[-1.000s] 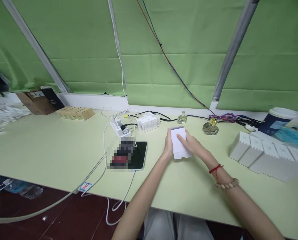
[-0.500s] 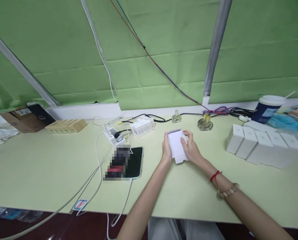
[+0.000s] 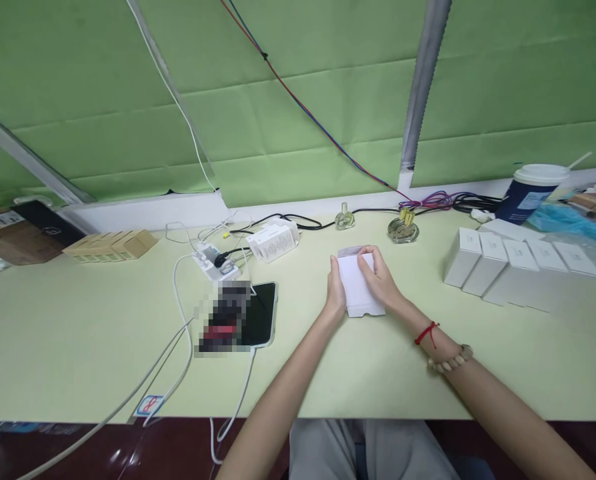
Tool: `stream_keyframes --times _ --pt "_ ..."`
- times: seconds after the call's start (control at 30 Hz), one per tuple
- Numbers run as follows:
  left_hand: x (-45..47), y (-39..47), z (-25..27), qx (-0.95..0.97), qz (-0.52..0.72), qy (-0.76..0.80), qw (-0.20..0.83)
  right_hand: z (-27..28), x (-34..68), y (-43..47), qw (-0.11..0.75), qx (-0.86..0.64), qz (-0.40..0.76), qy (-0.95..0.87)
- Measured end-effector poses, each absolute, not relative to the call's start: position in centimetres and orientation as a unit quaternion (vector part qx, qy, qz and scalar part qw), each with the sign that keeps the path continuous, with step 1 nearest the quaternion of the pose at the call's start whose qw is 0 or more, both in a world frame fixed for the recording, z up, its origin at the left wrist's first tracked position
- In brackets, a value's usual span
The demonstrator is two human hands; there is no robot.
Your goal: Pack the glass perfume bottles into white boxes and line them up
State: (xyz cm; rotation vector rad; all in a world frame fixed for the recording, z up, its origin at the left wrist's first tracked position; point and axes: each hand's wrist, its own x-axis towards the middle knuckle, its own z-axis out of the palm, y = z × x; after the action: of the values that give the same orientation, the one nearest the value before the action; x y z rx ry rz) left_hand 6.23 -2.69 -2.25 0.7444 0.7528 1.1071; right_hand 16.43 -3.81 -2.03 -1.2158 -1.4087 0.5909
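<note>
White carton point(image 3: 354, 283) is held in front of the person, over the surface point(image 3: 363, 373), just short of the glass bottle point(image 3: 345, 219); can't tell if its underside touches down. Left hand point(image 3: 335, 290) is cupped along the carton's left side, thumb up the edge, other fingers mostly hidden. Right hand point(image 3: 379, 279) grips from the right, thumb on the upper face, fingers bent round toward the far right corner. So carton is clasped between the two.

Step in hand reads as steadying and shaping the carton. To do it well: left hand as the fixed side, right hand does the fine work; spread pressure along the side walls, light thumb, since thin card probably dents or bows mid-panel. Square the corners before pressing any flap, and don't force the creases.

Orientation: long axis runs away from the person toward the wall, far end slightly left. Broad plain face is up, a bit toward the person. Greyish flap point(image 3: 351, 251) shows at the far end; notched edge point(image 3: 367, 313) is at the near end. Can't see inside, so contents unknown.
</note>
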Motion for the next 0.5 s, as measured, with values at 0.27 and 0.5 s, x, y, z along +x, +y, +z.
stream_keyframes --times 0.27,0.5 --pt "6.6 -2.7 -3.5 0.383 0.534 0.333 0.677 -1.6 16.9 -3.8 0.552 -0.552 0.186 -0.597" --pt "6.6 -2.7 -3.9 0.418 0.532 0.331 0.657 -1.8 16.7 -3.7 0.586 -0.526 0.242 -0.567"
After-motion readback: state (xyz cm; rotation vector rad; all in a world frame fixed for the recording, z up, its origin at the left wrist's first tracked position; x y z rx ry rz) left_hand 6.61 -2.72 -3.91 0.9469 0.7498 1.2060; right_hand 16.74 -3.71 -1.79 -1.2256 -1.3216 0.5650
